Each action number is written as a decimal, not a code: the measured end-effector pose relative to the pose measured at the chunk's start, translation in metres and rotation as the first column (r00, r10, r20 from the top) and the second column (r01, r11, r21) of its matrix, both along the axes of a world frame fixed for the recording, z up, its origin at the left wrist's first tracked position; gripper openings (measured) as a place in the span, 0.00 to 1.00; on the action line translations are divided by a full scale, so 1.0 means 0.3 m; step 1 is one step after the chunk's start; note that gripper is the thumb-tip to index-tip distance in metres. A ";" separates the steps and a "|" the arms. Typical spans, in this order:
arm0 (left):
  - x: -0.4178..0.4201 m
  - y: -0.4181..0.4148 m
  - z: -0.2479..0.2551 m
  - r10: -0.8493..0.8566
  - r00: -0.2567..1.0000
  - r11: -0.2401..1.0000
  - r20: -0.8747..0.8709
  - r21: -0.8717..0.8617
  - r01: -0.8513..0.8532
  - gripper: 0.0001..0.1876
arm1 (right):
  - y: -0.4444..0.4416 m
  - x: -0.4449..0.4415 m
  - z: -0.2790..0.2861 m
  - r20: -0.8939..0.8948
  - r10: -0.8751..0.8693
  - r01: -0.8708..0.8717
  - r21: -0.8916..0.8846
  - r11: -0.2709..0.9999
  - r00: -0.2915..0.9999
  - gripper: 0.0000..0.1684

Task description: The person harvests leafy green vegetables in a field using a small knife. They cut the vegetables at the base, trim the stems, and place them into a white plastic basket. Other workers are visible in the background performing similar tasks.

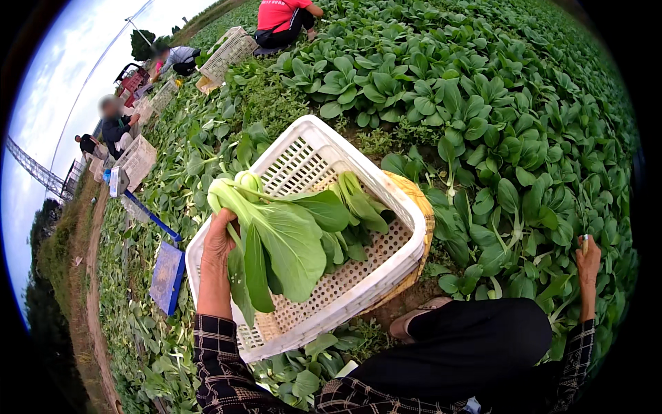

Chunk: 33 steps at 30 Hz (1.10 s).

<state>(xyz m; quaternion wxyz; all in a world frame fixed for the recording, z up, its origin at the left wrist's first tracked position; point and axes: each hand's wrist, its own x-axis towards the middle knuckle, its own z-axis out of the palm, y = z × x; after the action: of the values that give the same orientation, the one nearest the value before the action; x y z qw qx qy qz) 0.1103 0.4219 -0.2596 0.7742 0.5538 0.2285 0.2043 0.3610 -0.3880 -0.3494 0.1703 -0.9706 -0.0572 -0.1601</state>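
My left hand grips a bunch of bok choy by its pale stem end, with the broad leaves pointing down and right. That bunch is over a white perforated plastic crate. More bok choy heads lie inside the crate, partly covered by the held leaves. Far to the right, my right hand is closed around the light-coloured handle of a thin tool. Its working end is hard to make out against the growing bok choy plants around it.
Yellow woven material shows under the crate's right side. To the left stands a blue platform scale. Up the row, a person in a red shirt and several others work beside more crates. My bent knee is below right.
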 end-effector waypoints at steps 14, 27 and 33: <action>0.085 0.188 -0.955 0.494 0.574 0.825 -0.653 0.143 -0.546 0.50 | -0.615 -0.328 -0.299 -0.093 -0.167 0.162 -0.067 0.985 0.981 0.24; -0.007 0.221 -1.014 0.397 0.312 0.797 -0.863 0.493 0.350 0.44 | -0.694 -0.548 -0.293 -0.455 -0.190 0.435 0.529 0.729 0.870 0.18; -0.171 0.433 -1.023 0.411 0.349 0.812 -0.842 0.512 0.280 0.34 | -0.646 -0.522 -0.360 -0.447 -0.122 0.390 0.576 0.719 0.886 0.18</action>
<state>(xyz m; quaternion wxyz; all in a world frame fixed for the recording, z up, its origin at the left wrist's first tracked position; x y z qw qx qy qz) 0.0591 0.5519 -0.5664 0.2840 0.7640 0.5766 -0.0567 0.2045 -0.5818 -0.4574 0.4802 -0.8598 0.1735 -0.0021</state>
